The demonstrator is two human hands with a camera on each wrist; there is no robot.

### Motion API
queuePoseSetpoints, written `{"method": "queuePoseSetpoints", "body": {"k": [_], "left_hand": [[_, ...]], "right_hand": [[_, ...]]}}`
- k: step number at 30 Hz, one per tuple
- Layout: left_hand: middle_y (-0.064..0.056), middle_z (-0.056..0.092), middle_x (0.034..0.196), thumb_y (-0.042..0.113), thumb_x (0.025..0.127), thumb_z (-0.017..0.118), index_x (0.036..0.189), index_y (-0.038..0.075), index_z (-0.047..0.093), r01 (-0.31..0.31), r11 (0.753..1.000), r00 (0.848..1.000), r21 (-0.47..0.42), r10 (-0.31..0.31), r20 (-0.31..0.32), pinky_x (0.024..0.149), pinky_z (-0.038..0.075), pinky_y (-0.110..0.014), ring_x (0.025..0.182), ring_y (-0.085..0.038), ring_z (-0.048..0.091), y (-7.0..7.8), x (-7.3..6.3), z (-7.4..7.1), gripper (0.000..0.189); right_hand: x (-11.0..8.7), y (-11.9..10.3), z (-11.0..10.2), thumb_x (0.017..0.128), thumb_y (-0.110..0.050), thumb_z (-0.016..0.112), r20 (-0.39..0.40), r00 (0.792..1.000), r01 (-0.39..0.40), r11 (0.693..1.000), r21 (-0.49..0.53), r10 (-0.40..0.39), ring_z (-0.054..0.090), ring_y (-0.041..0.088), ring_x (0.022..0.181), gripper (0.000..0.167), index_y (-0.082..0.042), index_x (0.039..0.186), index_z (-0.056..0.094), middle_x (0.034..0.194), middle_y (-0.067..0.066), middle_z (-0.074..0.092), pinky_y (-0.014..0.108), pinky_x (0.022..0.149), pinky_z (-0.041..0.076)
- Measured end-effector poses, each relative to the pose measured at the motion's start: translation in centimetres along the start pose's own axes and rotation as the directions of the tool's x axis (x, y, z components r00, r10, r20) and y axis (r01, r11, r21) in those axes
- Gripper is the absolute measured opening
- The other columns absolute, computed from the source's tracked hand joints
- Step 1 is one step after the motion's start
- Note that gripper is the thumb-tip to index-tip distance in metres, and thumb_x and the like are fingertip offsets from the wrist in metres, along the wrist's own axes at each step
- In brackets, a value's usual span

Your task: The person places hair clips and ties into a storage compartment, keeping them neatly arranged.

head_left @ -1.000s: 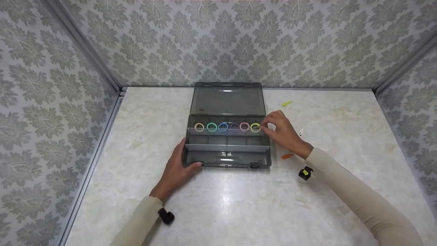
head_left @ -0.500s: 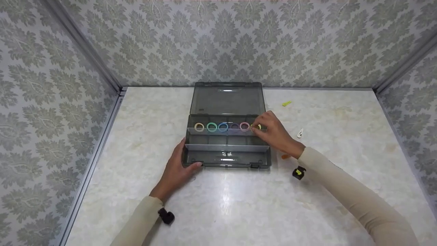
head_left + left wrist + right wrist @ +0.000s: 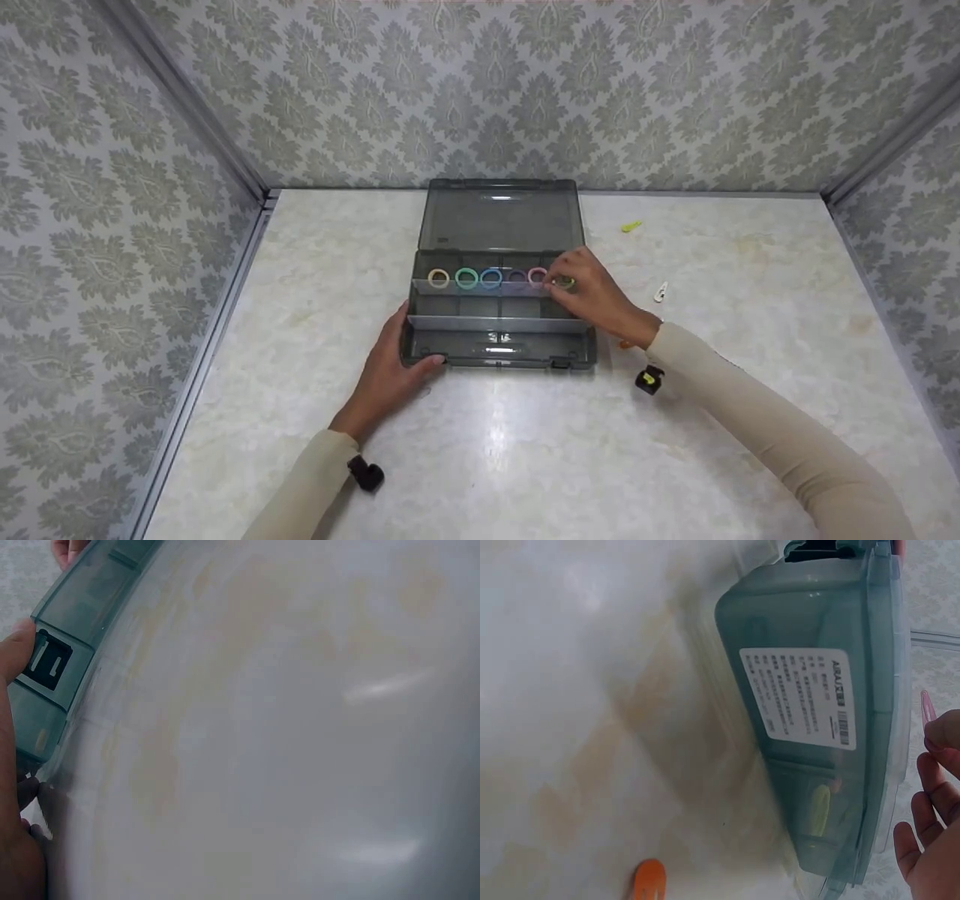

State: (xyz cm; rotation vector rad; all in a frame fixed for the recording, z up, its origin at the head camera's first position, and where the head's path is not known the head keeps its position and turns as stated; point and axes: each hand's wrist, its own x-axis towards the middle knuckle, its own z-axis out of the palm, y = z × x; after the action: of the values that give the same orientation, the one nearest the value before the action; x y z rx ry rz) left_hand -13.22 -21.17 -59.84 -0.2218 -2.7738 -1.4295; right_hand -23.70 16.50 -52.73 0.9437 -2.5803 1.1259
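Around stand patterned walls [image 3: 495,90]; beneath the box [image 3: 502,221], marbled tabletop [image 3: 750,270].

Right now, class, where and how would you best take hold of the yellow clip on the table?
Probably pinch the yellow clip across its long sides, near the middle, from above: it lies flat on the table, long and slim, apart from the grey box.
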Motion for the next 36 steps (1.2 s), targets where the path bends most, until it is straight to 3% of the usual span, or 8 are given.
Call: {"method": "queuePoseSetpoints", "body": {"k": [6, 11, 19, 29, 36], "left_hand": [[-0.010, 0.029, 0.180, 0.063, 0.094, 0.082, 0.178, 0.020, 0.015, -0.004, 1.000, 1.000, 0.001, 0.004, 0.005, 0.134, 0.023, -0.055, 0.167, -0.030, 0.026, -0.1, 0.0, 0.1, 0.116], [-0.008, 0.028, 0.180, 0.062, 0.094, 0.083, 0.179, 0.022, 0.015, -0.001, 1.000, 1.000, -0.013, 0.001, 0.006, 0.134, 0.024, -0.054, 0.167, -0.029, 0.025, -0.2, -0.1, 0.0, 0.115], [-0.009, 0.028, 0.180, 0.064, 0.094, 0.082, 0.179, 0.023, 0.014, -0.003, 1.000, 1.000, -0.013, 0.003, 0.006, 0.133, 0.025, -0.056, 0.166, -0.030, 0.026, -0.2, -0.1, 0.0, 0.116], [-0.007, 0.029, 0.180, 0.059, 0.095, 0.083, 0.178, 0.027, 0.015, 0.015, 1.000, 1.000, -0.021, -0.015, 0.009, 0.133, 0.026, -0.056, 0.166, -0.029, 0.026, -0.1, -0.1, 0.0, 0.113], [-0.008, 0.028, 0.180, 0.054, 0.096, 0.085, 0.178, 0.026, 0.016, 0.017, 1.000, 1.000, -0.023, -0.017, 0.008, 0.133, 0.026, -0.056, 0.167, -0.030, 0.026, -0.3, 0.0, 0.0, 0.111]], "right_hand": [[0.3, -0.1, 0.3, 0.097, -0.001, 0.083, -0.002, 0.999, 0.050, 0.999, 0.011, -0.050, 0.060, 0.034, 0.108, 0.004, -0.004, 0.099, 0.081, 0.106, 0.012, 0.073, 0.054, 0.097, 0.051], [0.8, -0.4, 0.8, 0.098, 0.000, 0.081, 0.000, 0.998, 0.069, 0.997, 0.016, -0.069, 0.059, 0.030, 0.104, 0.004, -0.004, 0.099, 0.082, 0.105, 0.009, 0.074, 0.051, 0.093, 0.051], [1.5, -1.5, 1.7, 0.102, -0.004, 0.078, 0.059, 0.996, 0.068, 0.998, 0.002, -0.067, 0.058, 0.026, 0.102, 0.005, -0.007, 0.101, 0.082, 0.107, 0.008, 0.072, 0.043, 0.088, 0.055], [2.2, -1.8, 2.8, 0.099, -0.004, 0.081, 0.087, 0.991, 0.104, 0.995, -0.005, -0.103, 0.058, 0.031, 0.104, 0.003, -0.002, 0.102, 0.081, 0.106, 0.011, 0.072, 0.049, 0.092, 0.053], [2.7, -2.2, 3.5, 0.102, -0.008, 0.079, 0.128, 0.989, 0.074, 0.997, -0.008, -0.073, 0.059, 0.030, 0.106, 0.004, -0.006, 0.102, 0.082, 0.106, 0.010, 0.073, 0.049, 0.096, 0.053]]}}
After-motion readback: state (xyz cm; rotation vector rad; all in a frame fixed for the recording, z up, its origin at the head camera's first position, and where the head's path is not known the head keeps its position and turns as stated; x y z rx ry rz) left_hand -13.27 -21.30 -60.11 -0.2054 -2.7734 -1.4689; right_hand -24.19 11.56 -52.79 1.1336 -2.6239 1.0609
